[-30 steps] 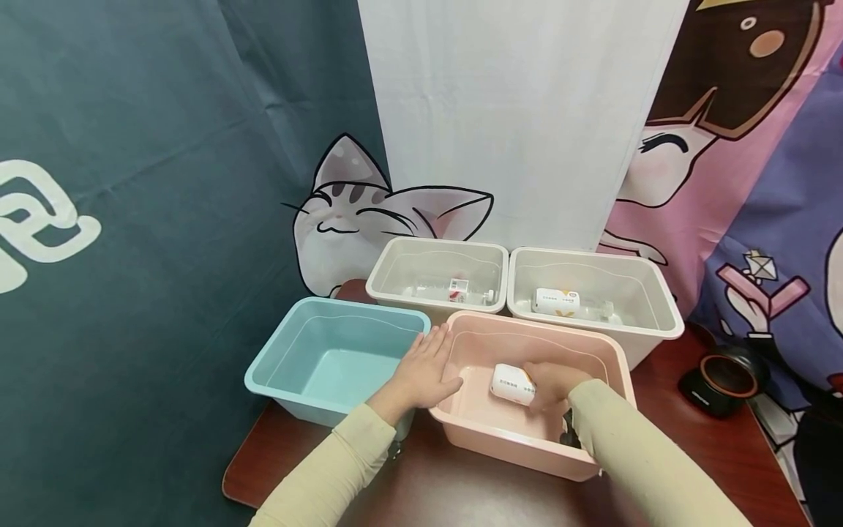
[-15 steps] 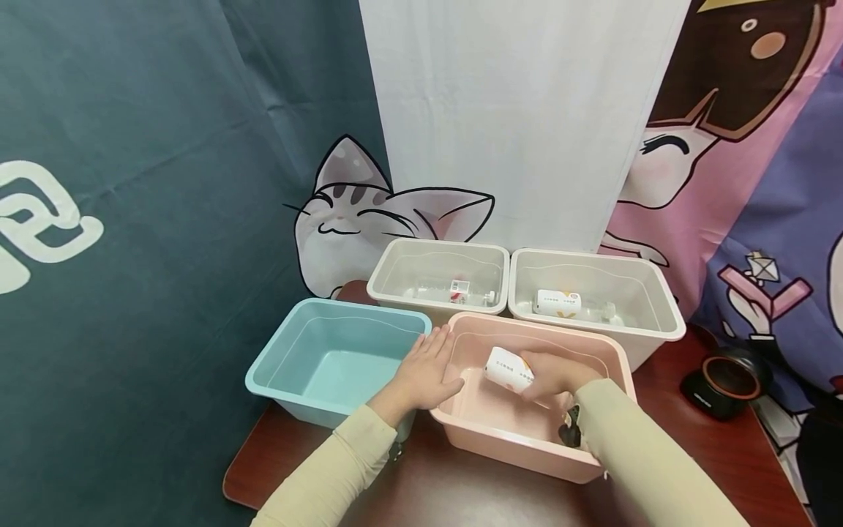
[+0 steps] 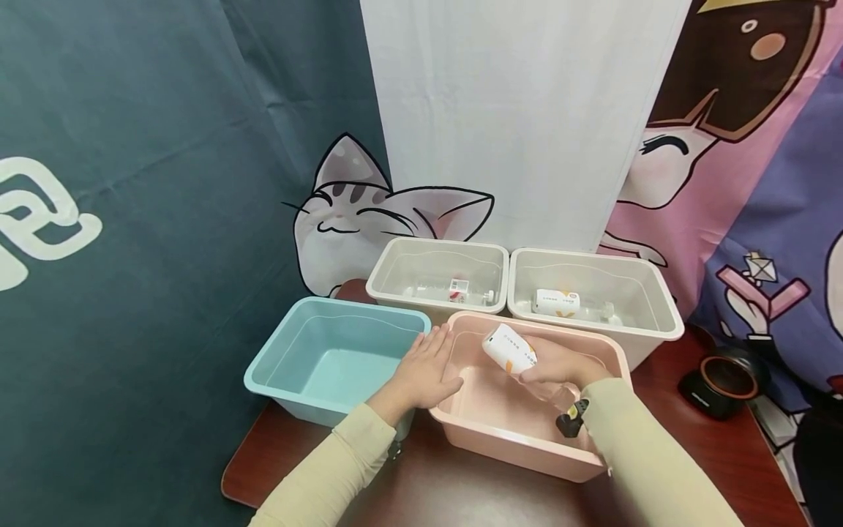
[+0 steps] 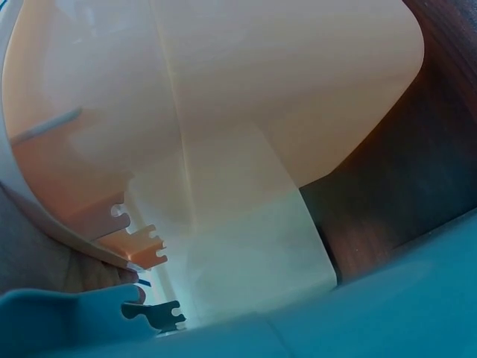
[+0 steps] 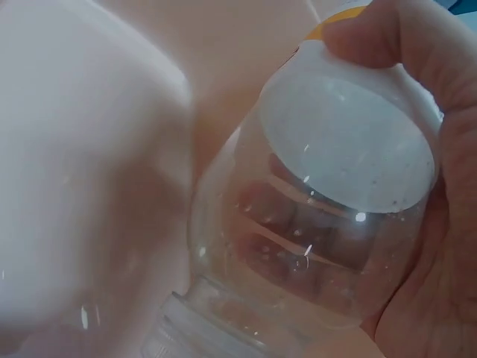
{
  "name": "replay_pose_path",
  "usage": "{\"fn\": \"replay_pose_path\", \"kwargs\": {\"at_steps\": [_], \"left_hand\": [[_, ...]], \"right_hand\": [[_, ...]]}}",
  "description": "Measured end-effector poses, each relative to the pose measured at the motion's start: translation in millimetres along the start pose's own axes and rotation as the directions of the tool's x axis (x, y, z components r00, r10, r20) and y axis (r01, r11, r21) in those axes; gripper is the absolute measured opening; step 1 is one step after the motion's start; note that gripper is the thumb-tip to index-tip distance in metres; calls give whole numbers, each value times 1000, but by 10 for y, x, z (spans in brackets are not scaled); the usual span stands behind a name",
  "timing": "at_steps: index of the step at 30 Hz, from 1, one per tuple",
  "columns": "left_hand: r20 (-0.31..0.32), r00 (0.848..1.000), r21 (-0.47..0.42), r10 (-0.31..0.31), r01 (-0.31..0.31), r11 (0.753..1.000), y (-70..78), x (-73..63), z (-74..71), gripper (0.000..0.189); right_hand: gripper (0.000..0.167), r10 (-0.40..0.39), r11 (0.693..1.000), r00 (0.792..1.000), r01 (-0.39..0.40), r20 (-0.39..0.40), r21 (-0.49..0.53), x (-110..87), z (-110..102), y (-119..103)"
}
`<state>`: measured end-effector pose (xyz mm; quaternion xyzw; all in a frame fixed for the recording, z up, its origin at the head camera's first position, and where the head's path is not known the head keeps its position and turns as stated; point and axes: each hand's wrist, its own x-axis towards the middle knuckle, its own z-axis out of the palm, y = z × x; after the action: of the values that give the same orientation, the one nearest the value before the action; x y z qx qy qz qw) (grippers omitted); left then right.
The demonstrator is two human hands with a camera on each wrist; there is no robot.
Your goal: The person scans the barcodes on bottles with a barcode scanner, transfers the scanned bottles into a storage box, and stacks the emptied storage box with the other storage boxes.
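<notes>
Inside the pink tub (image 3: 510, 448), my right hand (image 3: 558, 363) grips a clear plastic bottle (image 3: 511, 351) with a white and orange label. The bottle is tilted, its labelled base up to the left and its neck down to the right. Seen from the right wrist, thumb and fingers wrap the bottle (image 5: 223, 246); the fingers show through the clear plastic, and the neck has an open thread without a visible cap. My left hand (image 3: 423, 372) lies with straight fingers over the pink tub's left rim, beside the blue tub (image 3: 342, 375). The left wrist view does not plainly show that hand.
Behind stand two off-white tubs. One (image 3: 436, 247) holds a clear bottle (image 3: 458, 290) with a red-and-white label; the other (image 3: 586, 260) holds a white-labelled bottle (image 3: 557, 301). A black round object (image 3: 723, 380) sits at right on the brown table (image 3: 454, 498).
My right hand has raised the bottle from the pink tub's floor and tipped its labelled base upward toward the back rim. The left hand stays where it was.
</notes>
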<state>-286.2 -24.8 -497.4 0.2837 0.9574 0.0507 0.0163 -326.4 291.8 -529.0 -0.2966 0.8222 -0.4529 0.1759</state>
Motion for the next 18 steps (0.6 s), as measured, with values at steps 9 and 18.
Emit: {"fn": "replay_pose_path", "kwargs": {"at_steps": [9, 18], "left_hand": [[14, 1000, 14, -10, 10, 1000, -2, 28, 8, 86], [3, 1000, 13, -7, 7, 1000, 2, 18, 5, 86]], "right_hand": [[64, 12, 995, 994, -23, -111, -95, 38, -53, -46], [74, -18, 990, 983, 43, -185, 132, 12, -88, -61]]}}
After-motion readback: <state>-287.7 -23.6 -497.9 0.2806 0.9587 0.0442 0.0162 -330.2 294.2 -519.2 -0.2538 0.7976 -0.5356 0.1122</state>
